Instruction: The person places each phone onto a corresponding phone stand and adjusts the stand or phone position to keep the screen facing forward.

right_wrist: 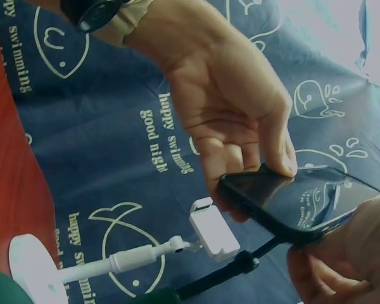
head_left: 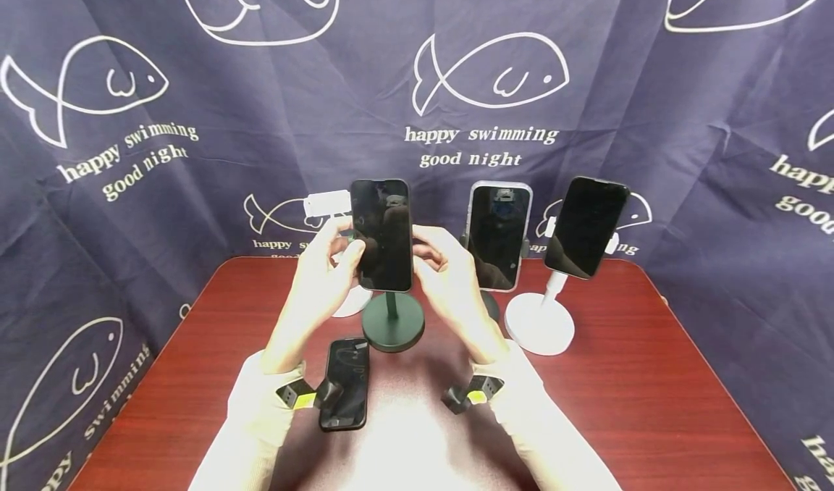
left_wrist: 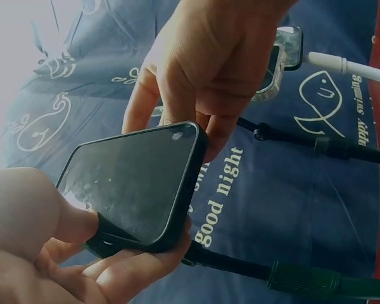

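Pinched by its two long sides, a black-cased phone point(head_left: 381, 234) stands upright between the person's left hand point(head_left: 322, 266) and right hand point(head_left: 449, 270), as I follow the work from my remote post. On my left wrist feed, the left thumb point(left_wrist: 79, 221) presses near the phone's edge while fingers run behind and beneath it. The right hand closes on the opposite side; its fingertips are partly hidden from me in the head view. Held in the middle of the scene, at the far part of the red table point(head_left: 658, 375), the phone sits at the head of a green stand point(head_left: 394, 324), whose dark arm meets its back; I cannot tell whether a clamp has it.

Just behind, to the left, rises a white stand point(head_left: 354, 301) topped by a white clamp point(head_left: 328, 203). To the right, a pale-rimmed phone point(head_left: 499, 237) is mounted on a dark-based stand point(head_left: 491, 306), and farther right a tilted dark phone point(head_left: 586, 227) tops a second white stand point(head_left: 539, 324). Nearer, beside the left wrist, another black phone point(head_left: 345, 386) lies flat. Behind everything hangs a blue backdrop point(head_left: 365, 93) printed with white fish and "happy swimming good night."
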The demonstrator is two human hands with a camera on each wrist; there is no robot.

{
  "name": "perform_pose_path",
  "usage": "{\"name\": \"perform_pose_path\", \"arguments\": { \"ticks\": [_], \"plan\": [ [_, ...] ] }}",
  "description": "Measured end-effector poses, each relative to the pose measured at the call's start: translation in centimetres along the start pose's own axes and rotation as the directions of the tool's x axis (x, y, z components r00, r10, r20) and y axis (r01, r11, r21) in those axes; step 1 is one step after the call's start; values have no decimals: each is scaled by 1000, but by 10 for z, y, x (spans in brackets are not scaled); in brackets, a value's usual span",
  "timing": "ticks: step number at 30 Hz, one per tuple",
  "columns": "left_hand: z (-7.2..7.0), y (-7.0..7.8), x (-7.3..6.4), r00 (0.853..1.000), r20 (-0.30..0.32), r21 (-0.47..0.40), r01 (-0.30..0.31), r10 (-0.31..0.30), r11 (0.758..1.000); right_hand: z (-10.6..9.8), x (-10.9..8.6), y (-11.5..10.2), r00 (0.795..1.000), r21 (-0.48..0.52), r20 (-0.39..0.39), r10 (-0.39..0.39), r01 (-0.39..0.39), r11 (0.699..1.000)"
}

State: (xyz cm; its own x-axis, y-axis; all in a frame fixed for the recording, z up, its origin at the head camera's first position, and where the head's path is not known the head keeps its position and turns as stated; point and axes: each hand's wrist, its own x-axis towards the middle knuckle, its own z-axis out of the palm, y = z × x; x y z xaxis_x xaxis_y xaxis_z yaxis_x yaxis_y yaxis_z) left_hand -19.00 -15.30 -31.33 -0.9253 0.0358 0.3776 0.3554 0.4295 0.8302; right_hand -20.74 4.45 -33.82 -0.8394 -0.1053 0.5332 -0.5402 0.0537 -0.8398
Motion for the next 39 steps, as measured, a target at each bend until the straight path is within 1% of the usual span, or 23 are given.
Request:
{"name": "perform_pose_path", "arguments": {
  "ticks": [4,8,10,12,13,14,16,17,18,20,24,26,28,30,34,36,39],
  "plan": [
    [-1,0,-1,1000,19,-14,23,-23,1000,0,1,1,999,-22,-30,-43,42,999],
    [-2,0,0,1000,28,-29,14,-13,999,0,1,1,994,-79,-53,-90,86,993],
    [-2,1,-1,999,33,-34,11,-10,999,0,1,2,990,-89,-55,-133,128,988],
    [-2,1,-1,999,35,-37,10,-8,999,0,1,4,977,-129,-50,-205,197,972],
    [-3,1,-1,999,34,-40,14,-13,999,0,1,6,968,-159,-44,-246,237,958],
    [-3,1,-1,999,34,-43,13,-12,999,0,1,7,955,-196,-37,-295,283,939],
    [-4,1,-1,999,32,-47,14,-13,999,0,1,9,923,-276,-21,-385,365,889],
    [-4,1,-1,999,32,-52,14,-13,999,0,1,10,905,-323,-13,-425,399,858],
    [-4,0,-1,999,31,-55,12,-10,998,-1,2,10,890,-360,-5,-456,424,831],
    [-4,0,0,1000,24,-28,1,0,1000,-2,2,12,868,-396,10,-497,460,795],
    [-5,0,1,1000,3,41,-14,14,999,-4,1,15,833,-422,48,-551,516,745],
    [-6,0,1,1000,-3,52,-6,6,999,-5,1,16,822,-431,67,-566,536,727],
    [-6,0,1,1000,2,32,12,-12,999,-5,1,16,814,-439,75,-577,546,713],
    [-6,-1,1,999,8,8,31,-31,999,-5,0,15,810,-447,74,-581,548,707],
    [-7,-1,-1,999,0,12,33,-33,999,-4,-2,13,807,-464,72,-586,547,697],
    [-8,-1,-2,1000,-9,35,12,-12,999,-3,-3,13,804,-474,70,-591,548,689],
    [-9,-2,-3,1000,-15,56,-23,24,998,-3,-3,12,805,-477,63,-590,543,691]
  ]
}}
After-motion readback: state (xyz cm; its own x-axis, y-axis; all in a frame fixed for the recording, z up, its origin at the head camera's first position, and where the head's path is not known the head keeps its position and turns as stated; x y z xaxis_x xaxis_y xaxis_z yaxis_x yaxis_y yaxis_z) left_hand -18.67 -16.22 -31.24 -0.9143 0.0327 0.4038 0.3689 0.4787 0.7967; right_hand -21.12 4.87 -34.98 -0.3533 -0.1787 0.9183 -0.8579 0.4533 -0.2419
